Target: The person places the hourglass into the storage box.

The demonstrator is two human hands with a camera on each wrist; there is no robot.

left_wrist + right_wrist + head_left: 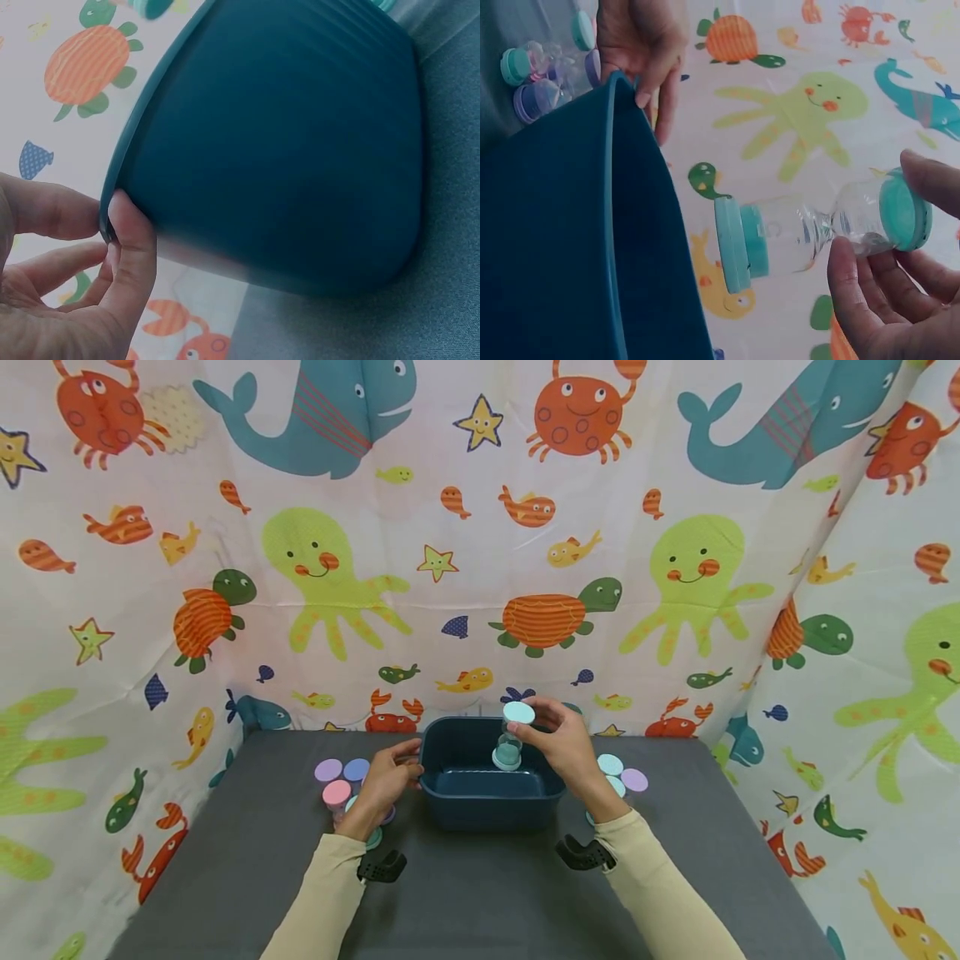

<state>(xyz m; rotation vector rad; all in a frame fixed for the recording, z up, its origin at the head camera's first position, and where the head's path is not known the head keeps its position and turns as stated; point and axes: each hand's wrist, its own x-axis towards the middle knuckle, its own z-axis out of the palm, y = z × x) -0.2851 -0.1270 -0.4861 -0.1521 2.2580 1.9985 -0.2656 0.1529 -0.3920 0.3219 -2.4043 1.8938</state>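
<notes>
Beige sleeves (663,889) with black wrist straps (381,866) are being shown nearest the camera, reaching forward over a grey bench (465,893). One sand timer (787,232), clear with mint caps, is being held over the mouth of a dark blue bin (491,814), slightly tilted in the head view. Right grip (558,739): timer is being grasped, digits being closed about the upper cap (904,210) and upper bulb, lower cap (733,244) being left free. Left grip (386,781): bin's rim (133,124) is being pinched at its left side. Timer contents can't be made out well.

More timers are being kept on the bench either side: left cluster (337,792) with pink, purple, blue and mint caps, partly covered by the left arm; right cluster (610,765) in mint and purple, partly hidden by the right arm. Sea-animal curtain (442,443) is being seen behind.

Step in hand, judged: timer is being passed across the bin's mouth; in or out can't be told. For a good job, the bin should be kept steadied at the rim, the timer kept near upright, and the lower cap kept clear of the walls. Pressure is better being put on the cap than on the thin neck, likely the weak spot. If being set down, the lower cap should be landed flat before release; a drop could crack it.
</notes>
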